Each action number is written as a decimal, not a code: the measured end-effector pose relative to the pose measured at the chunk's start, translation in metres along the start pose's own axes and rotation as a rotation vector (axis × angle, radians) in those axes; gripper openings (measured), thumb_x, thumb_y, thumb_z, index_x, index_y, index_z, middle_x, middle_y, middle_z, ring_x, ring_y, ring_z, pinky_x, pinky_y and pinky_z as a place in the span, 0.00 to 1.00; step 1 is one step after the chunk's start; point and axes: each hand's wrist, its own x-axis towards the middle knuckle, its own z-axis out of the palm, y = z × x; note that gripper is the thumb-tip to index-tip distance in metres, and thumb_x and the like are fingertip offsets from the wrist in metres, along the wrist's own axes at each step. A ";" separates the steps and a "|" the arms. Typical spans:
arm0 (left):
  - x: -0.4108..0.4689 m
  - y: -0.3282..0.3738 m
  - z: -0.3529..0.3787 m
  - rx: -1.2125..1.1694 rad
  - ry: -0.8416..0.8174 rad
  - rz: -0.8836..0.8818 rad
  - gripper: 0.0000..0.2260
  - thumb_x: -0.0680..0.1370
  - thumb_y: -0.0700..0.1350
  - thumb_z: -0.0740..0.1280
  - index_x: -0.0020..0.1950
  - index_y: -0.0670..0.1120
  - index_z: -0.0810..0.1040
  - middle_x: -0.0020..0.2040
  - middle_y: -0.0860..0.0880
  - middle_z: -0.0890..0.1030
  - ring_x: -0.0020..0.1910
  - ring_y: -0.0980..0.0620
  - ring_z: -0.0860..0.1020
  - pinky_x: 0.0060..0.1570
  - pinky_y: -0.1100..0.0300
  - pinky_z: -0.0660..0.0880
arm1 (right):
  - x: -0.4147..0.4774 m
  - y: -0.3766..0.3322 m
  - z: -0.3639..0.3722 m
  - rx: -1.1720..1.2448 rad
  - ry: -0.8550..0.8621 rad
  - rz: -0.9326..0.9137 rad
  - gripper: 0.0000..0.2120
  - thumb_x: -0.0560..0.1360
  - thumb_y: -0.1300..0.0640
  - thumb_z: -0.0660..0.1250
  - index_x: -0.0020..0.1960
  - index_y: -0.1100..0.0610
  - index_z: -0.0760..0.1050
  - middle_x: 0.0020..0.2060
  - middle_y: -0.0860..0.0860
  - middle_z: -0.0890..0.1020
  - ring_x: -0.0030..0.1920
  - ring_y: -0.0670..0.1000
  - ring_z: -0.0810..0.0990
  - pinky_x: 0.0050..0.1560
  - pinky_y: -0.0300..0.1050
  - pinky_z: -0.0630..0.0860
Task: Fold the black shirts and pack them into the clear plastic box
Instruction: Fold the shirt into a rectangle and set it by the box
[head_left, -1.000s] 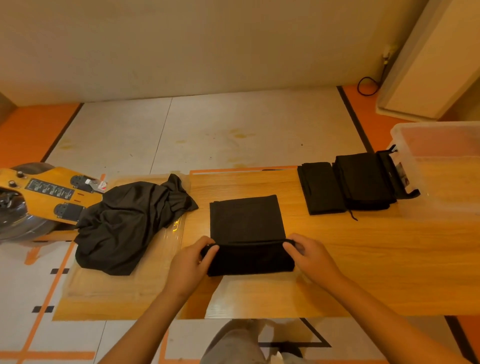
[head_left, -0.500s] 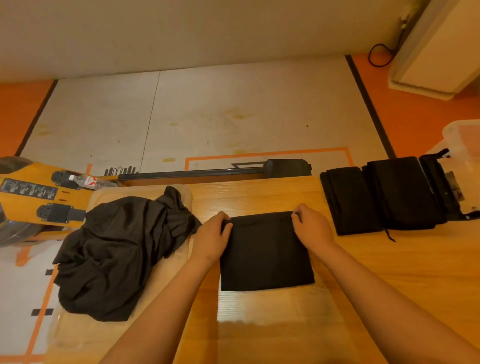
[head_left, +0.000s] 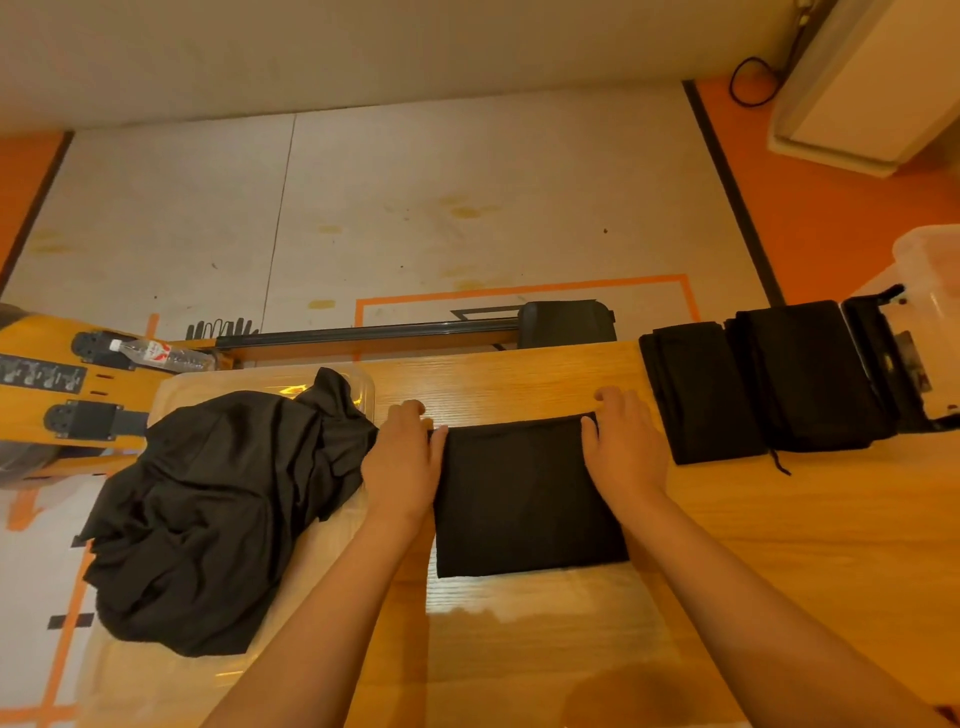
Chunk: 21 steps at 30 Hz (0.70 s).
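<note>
Shirt lies folded, gripped by left hand and right hand.

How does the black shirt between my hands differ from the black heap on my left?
The folded shirt lies as a flat, neat rectangle; the heap is crumpled and bulges. The folded shirt sits on the bare wooden table, the heap on a clear plastic sheet. The left hand and right hand hold the folded shirt's far corners; neither grips the heap. Both are black cloth on the same table.

Left hand, right hand on shirt
</note>
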 end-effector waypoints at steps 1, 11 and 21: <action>-0.007 0.005 -0.002 0.010 0.086 0.045 0.13 0.80 0.49 0.64 0.61 0.43 0.73 0.52 0.46 0.78 0.48 0.45 0.78 0.37 0.54 0.72 | -0.006 -0.004 0.000 0.008 0.070 -0.041 0.17 0.78 0.53 0.64 0.65 0.57 0.72 0.56 0.54 0.78 0.56 0.53 0.76 0.49 0.46 0.75; -0.044 0.005 0.061 0.162 -0.140 0.400 0.27 0.82 0.56 0.50 0.79 0.48 0.54 0.80 0.49 0.52 0.79 0.51 0.46 0.76 0.51 0.47 | -0.033 0.002 0.047 -0.188 -0.159 -0.316 0.29 0.79 0.40 0.45 0.77 0.51 0.54 0.76 0.51 0.57 0.77 0.52 0.51 0.74 0.53 0.48; -0.078 0.027 0.038 0.038 -0.042 0.315 0.26 0.82 0.50 0.49 0.79 0.44 0.50 0.80 0.47 0.49 0.79 0.50 0.45 0.77 0.51 0.43 | -0.062 0.003 0.030 -0.161 -0.110 -0.220 0.28 0.81 0.44 0.43 0.78 0.53 0.45 0.77 0.51 0.47 0.77 0.52 0.43 0.76 0.52 0.43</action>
